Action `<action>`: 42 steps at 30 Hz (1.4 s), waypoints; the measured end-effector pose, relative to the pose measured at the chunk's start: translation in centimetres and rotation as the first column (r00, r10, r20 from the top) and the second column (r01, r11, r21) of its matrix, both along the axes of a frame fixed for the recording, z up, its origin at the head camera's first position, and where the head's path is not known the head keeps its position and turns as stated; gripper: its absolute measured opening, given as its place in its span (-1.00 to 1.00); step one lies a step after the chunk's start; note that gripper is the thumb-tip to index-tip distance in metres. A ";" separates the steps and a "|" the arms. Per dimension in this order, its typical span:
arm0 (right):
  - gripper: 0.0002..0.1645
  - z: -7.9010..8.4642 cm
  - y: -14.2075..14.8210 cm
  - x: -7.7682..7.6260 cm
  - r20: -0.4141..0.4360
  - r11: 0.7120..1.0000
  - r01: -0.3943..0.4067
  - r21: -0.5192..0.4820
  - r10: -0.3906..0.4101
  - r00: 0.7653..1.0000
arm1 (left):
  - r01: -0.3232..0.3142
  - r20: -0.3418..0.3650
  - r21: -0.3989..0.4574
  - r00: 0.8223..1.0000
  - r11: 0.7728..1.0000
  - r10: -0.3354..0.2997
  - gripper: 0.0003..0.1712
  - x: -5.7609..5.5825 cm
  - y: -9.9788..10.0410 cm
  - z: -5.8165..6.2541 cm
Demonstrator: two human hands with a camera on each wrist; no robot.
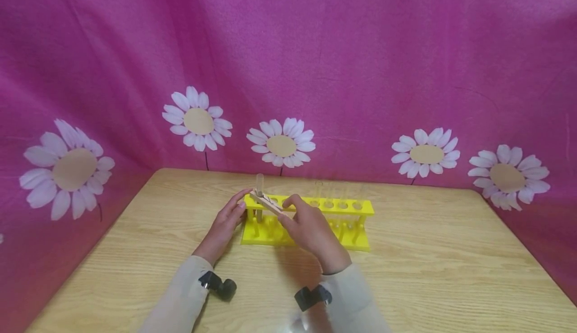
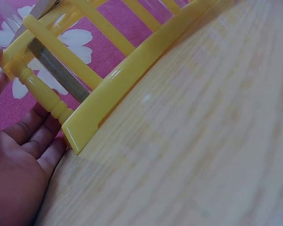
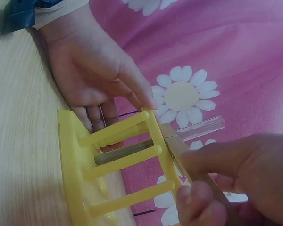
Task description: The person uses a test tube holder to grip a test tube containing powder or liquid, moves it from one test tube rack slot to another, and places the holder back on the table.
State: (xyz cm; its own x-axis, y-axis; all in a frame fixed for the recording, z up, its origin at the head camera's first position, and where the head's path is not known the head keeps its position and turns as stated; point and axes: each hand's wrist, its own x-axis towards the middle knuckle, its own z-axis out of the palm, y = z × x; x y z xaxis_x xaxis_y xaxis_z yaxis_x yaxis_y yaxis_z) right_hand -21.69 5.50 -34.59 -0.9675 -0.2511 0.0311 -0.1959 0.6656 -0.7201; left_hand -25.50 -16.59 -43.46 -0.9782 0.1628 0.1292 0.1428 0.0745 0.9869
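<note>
A yellow test tube rack (image 1: 367, 207) stands on the table. My left hand (image 1: 223, 225) grips its left end; in the left wrist view the thumb is at the top bar and the other fingers (image 2: 30, 127) lie behind the end post. In the leftmost hole stands a glass test tube (image 1: 259, 183), its lower part dark greenish-brown in the right wrist view. My right hand (image 1: 313, 225) holds a wooden test tube holder (image 1: 268, 204), whose jaws sit around this tube just above the top bar. The right hand hides the rack's middle in the head view.
Several clear test tubes (image 1: 318, 188) stand in the right half of the rack. Upright yellow pegs (image 1: 358, 233) rise from its base. Behind the wooden table (image 1: 428, 263) hangs a magenta cloth (image 1: 351, 72) with printed daisies.
</note>
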 end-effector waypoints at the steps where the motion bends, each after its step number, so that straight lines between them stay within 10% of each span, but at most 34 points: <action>1: -0.67 0.0 0.0 0.0 0.010 1.000 -0.004 -0.009 0.004 1.000 | -0.004 0.002 -0.001 1.000 1.000 0.004 -0.51 0.0 0.0 0.0; 25: -0.79 0.1 -0.1 0.1 -0.071 1.000 0.011 0.016 -0.010 0.997 | 0.002 0.022 0.003 1.000 1.000 -0.003 -0.51 -0.1 0.0 -0.1; 35: -0.90 -0.1 -0.4 -0.2 -0.137 0.997 0.075 0.010 -0.073 0.988 | 0.035 0.038 0.013 0.999 0.999 -0.035 -0.48 1.6 0.4 2.5; 42: -0.94 0.0 -0.4 -0.2 -0.174 0.996 0.089 -0.002 -0.088 0.981 | 0.026 0.040 0.004 0.999 1.000 -0.026 -0.50 1.2 0.3 2.1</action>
